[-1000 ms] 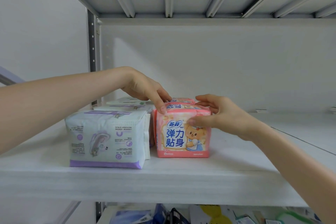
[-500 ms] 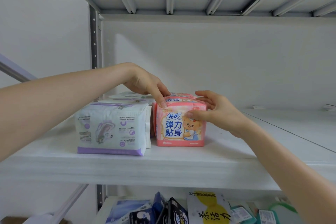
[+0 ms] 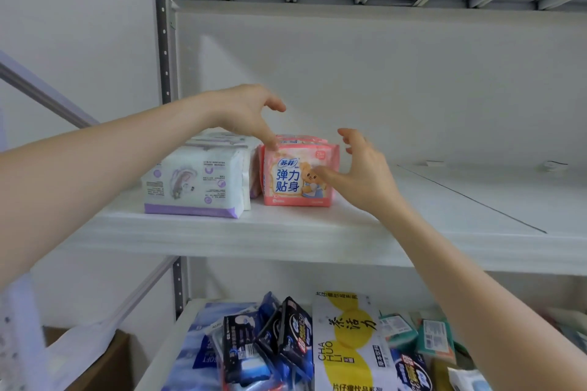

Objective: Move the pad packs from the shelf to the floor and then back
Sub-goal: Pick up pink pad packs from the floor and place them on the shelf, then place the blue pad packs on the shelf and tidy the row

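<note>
On the white shelf (image 3: 317,232) I see the pink pad pack (image 3: 298,181) standing upright, just beside a white-and-purple pad pack (image 3: 193,184) on its left, with more packs (image 3: 298,138) behind both. My left hand (image 3: 244,114) hovers over the pink pad pack with fingers (image 3: 268,138) spread, one tip touching its top left corner, while my right hand (image 3: 365,178) sits at its right side, fingers spread, thumb (image 3: 320,172) against the front face; neither grips it. Below, a lower shelf (image 3: 162,355) holds a jumble of dark blue packs (image 3: 286,336) and a white-and-yellow pack (image 3: 346,343).
</note>
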`<control>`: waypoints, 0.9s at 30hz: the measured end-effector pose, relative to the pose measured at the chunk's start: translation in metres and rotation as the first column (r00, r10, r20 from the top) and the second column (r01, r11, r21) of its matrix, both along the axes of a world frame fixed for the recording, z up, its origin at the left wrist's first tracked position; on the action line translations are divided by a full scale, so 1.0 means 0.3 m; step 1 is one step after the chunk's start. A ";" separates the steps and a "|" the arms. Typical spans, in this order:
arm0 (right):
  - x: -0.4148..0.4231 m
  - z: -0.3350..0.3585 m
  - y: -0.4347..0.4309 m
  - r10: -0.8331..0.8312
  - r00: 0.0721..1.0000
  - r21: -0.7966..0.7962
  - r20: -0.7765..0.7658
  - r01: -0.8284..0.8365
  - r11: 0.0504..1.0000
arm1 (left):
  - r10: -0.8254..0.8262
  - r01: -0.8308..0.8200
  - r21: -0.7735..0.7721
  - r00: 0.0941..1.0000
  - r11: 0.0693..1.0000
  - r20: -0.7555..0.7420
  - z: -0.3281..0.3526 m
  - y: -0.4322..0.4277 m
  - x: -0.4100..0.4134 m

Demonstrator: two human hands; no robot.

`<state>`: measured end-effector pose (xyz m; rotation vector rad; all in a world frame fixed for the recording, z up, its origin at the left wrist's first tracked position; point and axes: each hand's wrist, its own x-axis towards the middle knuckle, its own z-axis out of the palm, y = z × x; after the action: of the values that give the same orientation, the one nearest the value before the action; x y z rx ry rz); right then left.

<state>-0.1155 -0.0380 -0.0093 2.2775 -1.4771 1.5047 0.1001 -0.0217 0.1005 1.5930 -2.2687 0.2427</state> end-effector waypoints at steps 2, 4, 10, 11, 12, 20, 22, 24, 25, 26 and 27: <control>-0.011 -0.020 0.046 -0.083 0.993 -0.066 -0.083 0.077 0.995 | -0.018 0.020 -0.147 1.000 0.989 0.015 -0.046 0.056 -0.019; -0.027 -0.044 0.101 -0.183 0.971 -0.160 -0.156 0.158 0.974 | -0.046 0.048 -0.270 0.999 0.962 0.016 -0.110 0.120 -0.033; -0.097 -0.139 0.302 -0.423 0.843 -0.320 -0.333 0.321 0.892 | -0.037 0.077 -0.526 0.996 0.847 0.086 -0.366 0.338 -0.066; -0.109 -0.159 0.341 -0.438 0.826 -0.321 -0.355 0.332 0.887 | -0.018 0.076 -0.540 0.994 0.838 0.111 -0.405 0.372 -0.073; -0.121 -0.181 0.381 -0.446 0.812 -0.319 -0.376 0.339 0.885 | 0.003 0.070 -0.540 0.991 0.839 0.134 -0.443 0.405 -0.080; -0.223 -0.418 0.677 -0.424 0.739 -0.187 -0.523 0.386 0.903 | 0.098 0.005 -0.412 0.969 0.911 0.228 -0.745 0.649 -0.169; -0.259 -0.488 0.744 -0.415 0.734 -0.151 -0.537 0.400 0.904 | 0.087 0.011 -0.393 0.969 0.919 0.230 -0.814 0.711 -0.208; -0.301 -0.555 0.807 -0.404 0.732 -0.126 -0.549 0.405 0.905 | 0.078 0.014 -0.391 0.973 0.920 0.219 -0.885 0.765 -0.250; -0.325 -0.588 0.837 -0.397 0.731 -0.115 -0.555 0.405 0.907 | 0.079 0.012 -0.388 0.973 0.922 0.217 -0.923 0.790 -0.273; -0.350 -0.620 0.867 -0.389 0.730 -0.102 -0.562 0.406 0.908 | 0.081 0.008 -0.378 0.972 0.926 0.220 -0.962 0.815 -0.298; -0.376 -0.653 0.897 -0.381 0.728 -0.088 -0.569 0.407 0.909 | 0.085 0.003 -0.364 0.971 0.931 0.225 -1.003 0.840 -0.325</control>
<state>-0.2284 0.2312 -0.2053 1.9825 -1.6421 0.5862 0.0027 0.2303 -0.2004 1.4783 -2.1926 0.8545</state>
